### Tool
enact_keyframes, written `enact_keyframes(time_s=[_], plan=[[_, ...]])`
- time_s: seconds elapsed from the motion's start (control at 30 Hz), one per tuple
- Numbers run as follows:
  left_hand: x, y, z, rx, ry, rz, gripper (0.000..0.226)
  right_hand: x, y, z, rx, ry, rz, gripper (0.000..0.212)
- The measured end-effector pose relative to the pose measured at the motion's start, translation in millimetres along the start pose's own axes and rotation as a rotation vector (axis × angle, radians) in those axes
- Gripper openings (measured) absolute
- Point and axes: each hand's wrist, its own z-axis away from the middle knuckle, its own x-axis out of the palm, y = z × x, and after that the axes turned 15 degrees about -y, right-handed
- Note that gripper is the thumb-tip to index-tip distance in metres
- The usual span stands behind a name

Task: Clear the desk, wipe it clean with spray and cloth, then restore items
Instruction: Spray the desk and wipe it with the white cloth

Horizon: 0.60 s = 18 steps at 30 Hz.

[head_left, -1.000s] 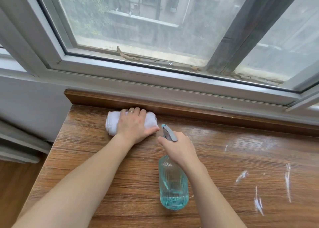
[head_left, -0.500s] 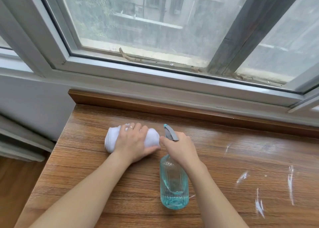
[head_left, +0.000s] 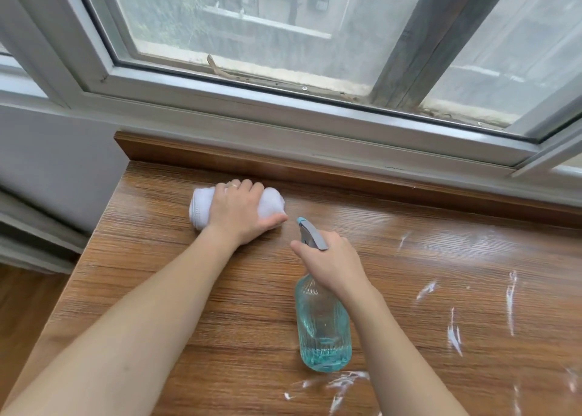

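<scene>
Change: cloth (head_left: 237,208) back at the far edge after a short pull nearward.
Left hand (head_left: 241,215): curled over the rolled cloth, pressing it down to scrub.
Right hand (head_left: 333,266): grips spray bottle (head_left: 322,327), probably ready to spray.
Desk (head_left: 441,258): white smears, right.
Markings: none legible.

One cloth (head_left: 201,206), one spray bottle (head_left: 322,327)

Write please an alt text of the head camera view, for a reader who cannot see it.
A person's left hand presses a rolled white cloth on a wooden desk under a window, while the right hand grips a blue spray bottle. White streaks mark the desk's right side.
</scene>
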Motion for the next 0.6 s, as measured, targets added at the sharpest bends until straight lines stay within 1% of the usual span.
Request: enact_keyframes(time_s=[0.1,0.3,0.4,0.6], plan=[[8,7,40,0.013,0.033,0.030,0.079,-1,4,7,-0.005,-0.006,-0.017,0.041],[27,23,109,0.002,0.105,0.035,0.075,0,4,15,-0.009,-0.035,-0.052,0.040],[27,25,113,-0.007,0.130,0.022,0.076,0,5,18,-0.020,-0.053,-0.060,0.040],[20,19,88,-0.010,0.056,-0.010,0.082,4,17,27,-0.026,-0.094,-0.081,0.038]])
